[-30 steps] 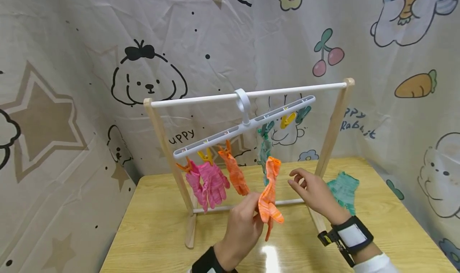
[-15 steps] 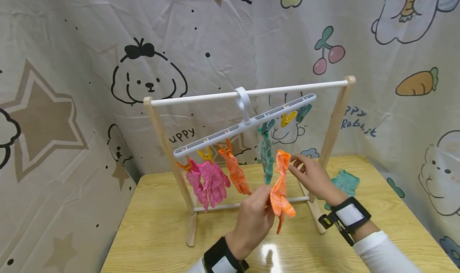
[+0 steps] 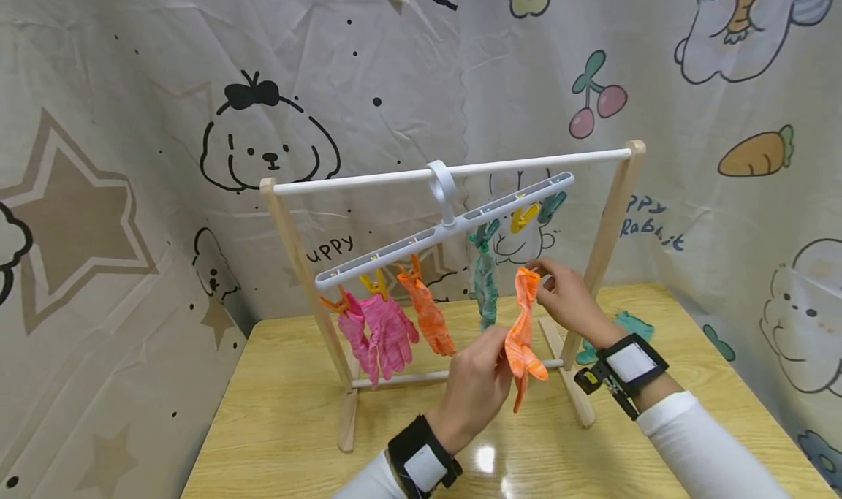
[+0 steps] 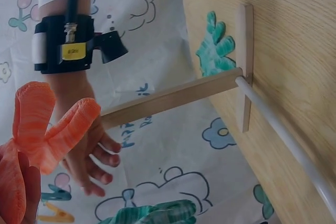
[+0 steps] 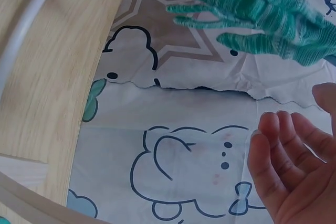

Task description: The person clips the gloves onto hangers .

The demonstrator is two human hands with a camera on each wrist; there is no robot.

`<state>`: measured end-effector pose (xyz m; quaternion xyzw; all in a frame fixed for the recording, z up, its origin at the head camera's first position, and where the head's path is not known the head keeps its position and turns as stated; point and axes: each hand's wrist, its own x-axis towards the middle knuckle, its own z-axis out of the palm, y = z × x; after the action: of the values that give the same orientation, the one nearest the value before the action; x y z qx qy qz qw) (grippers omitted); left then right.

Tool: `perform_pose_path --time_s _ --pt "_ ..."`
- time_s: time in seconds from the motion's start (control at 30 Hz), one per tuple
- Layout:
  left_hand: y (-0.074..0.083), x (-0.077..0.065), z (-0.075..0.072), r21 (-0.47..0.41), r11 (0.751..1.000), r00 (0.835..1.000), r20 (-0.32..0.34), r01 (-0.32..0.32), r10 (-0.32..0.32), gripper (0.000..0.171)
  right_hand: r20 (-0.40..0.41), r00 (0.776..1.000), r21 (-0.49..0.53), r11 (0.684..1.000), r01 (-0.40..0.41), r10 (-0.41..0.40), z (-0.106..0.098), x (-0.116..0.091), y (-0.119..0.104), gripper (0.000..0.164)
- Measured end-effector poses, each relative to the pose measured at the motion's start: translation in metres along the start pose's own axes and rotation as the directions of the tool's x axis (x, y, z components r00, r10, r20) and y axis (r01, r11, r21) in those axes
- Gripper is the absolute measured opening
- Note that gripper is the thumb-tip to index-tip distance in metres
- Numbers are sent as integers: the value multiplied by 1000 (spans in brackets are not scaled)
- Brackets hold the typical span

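Note:
An orange striped glove (image 3: 522, 338) hangs upright, cuff up, pinched by my left hand (image 3: 475, 386) at its side. Just behind its cuff is my right hand (image 3: 571, 298), fingers loosely bent; the right wrist view shows that right hand (image 5: 294, 169) with nothing between thumb and fingers. A white hanger (image 3: 449, 225) slopes down to the left. From its clips hang pink gloves (image 3: 388, 331), another orange glove (image 3: 427, 313) and a green glove (image 3: 485, 287). A yellow clip (image 3: 524, 218) and a green clip (image 3: 551, 207) at its right end hold nothing.
The hanger's hook sits on the white rail (image 3: 546, 163) of a wooden stand, whose right post (image 3: 607, 243) rises close behind my right hand. Another green glove (image 4: 215, 51) lies on the wooden table (image 3: 276, 404) beside the stand's foot. A printed curtain (image 3: 395, 68) encloses the back.
My left hand has moved right and slightly up, carrying the orange glove. My right hand has risen a little towards the clips, its fingertips now overlapping the glove's cuff in the head view.

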<state>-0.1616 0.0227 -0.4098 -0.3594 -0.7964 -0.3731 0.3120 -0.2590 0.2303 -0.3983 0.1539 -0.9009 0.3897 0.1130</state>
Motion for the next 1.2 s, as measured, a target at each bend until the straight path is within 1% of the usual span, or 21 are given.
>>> perform_pose_path --time_s 0.07,0.2,0.33,0.6,0.73,0.83,0.97,1.1,1.2 --pt "-3 1 3 7 1000 1000 -1 6 -6 16 2 1000 6 1000 -3 3 -1 4 0 32" --pt "-9 2 7 27 1000 1000 -8 15 -15 17 -27 1000 -10 1000 14 -14 -3 14 -2 35" --pt "-15 1 10 41 998 999 -15 40 -39 18 -52 998 -16 999 30 -30 -6 22 -8 42" --pt "-21 0 17 43 996 997 19 74 -75 12 -64 998 8 1000 24 -23 -10 32 -17 52" --pt "-22 0 19 39 995 995 32 89 -90 13 -81 997 41 999 21 -18 -12 37 -19 56" --pt "-23 0 20 40 994 994 40 102 -104 14 -92 995 85 996 33 -25 -15 40 -21 57" --pt "-24 0 20 45 992 992 51 114 -117 14 -121 992 136 989 54 -38 -18 45 -25 50" --pt "-26 0 21 50 991 991 58 121 -124 14 -177 983 134 989 66 -42 -20 48 -30 38" --pt "-28 0 22 56 991 991 64 118 -122 15 -206 978 119 991 57 -32 -21 49 -35 36"
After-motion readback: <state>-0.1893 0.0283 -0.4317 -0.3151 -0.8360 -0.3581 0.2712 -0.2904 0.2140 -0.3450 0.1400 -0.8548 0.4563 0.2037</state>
